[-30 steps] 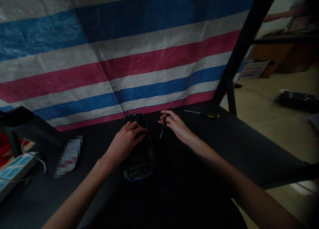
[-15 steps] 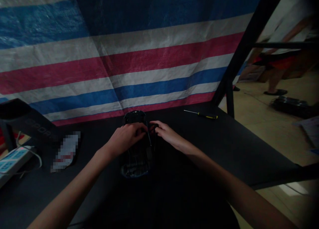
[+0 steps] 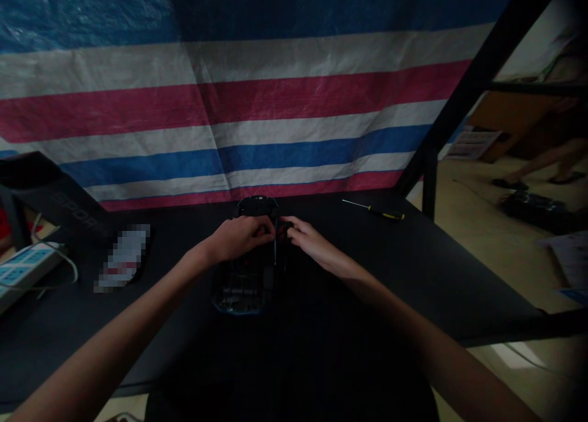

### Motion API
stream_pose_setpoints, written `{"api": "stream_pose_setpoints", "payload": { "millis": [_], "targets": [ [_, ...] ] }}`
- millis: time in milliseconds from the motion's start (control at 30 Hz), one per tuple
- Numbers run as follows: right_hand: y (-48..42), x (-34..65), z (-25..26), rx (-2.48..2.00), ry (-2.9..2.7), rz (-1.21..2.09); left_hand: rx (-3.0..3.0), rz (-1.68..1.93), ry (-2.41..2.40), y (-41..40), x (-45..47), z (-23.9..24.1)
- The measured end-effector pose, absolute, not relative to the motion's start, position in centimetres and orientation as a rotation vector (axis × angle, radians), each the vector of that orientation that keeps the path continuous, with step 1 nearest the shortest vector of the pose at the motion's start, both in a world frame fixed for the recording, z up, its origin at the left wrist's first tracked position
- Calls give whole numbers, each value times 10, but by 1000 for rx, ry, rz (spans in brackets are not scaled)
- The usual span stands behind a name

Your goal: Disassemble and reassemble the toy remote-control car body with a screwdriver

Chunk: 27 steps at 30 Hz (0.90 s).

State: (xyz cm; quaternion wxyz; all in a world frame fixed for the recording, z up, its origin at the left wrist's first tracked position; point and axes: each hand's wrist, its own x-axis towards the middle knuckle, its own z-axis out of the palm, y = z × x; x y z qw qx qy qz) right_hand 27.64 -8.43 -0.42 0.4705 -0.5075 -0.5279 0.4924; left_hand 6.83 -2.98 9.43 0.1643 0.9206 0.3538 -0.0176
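A dark toy car [image 3: 242,287] with a bluish rim lies on the black table, its inner parts facing up. My left hand [image 3: 245,235] reaches across its middle, fingers bent and pressed together at the right side. A thin, shiny strip [image 3: 275,250] runs along that side between my hands; I cannot tell whether it is fixed to the car. My right hand [image 3: 305,239] grips at the car's right edge with curled fingers. Shadow hides the fingertips and any small part between them. A yellow-and-black screwdriver [image 3: 386,214] rests to the right, apart from both hands.
On the left are a pixelated flat item [image 3: 124,256], a white power strip [image 3: 34,266] with a cord, and a dark slanted object [image 3: 68,198] with lettering. A striped sheet [image 3: 285,103] hangs behind the table. Beyond the frame at right, a person's legs [image 3: 546,158] show.
The toy car has turned slightly clockwise, its near end shifting left, and the thin strip has tilted with it. Both hands stay at its right side. The camera view has shifted a little.
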Motion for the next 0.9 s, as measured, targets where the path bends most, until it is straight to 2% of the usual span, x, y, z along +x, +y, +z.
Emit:
{"api": "stream_pose_setpoints", "payload": {
  "millis": [500, 700, 900],
  "targets": [
    [-84, 277, -4, -1234, -1282, 1217, 2640, -10, 887, -28, 68, 94],
    [-81, 276, -7, -1216, -1284, 1207, 2540, 117, 750, -32, 61, 95],
    [-80, 276, -8, -1210, -1289, 1194, 2704, 190, 800, -47, 61, 93]
  ]
}}
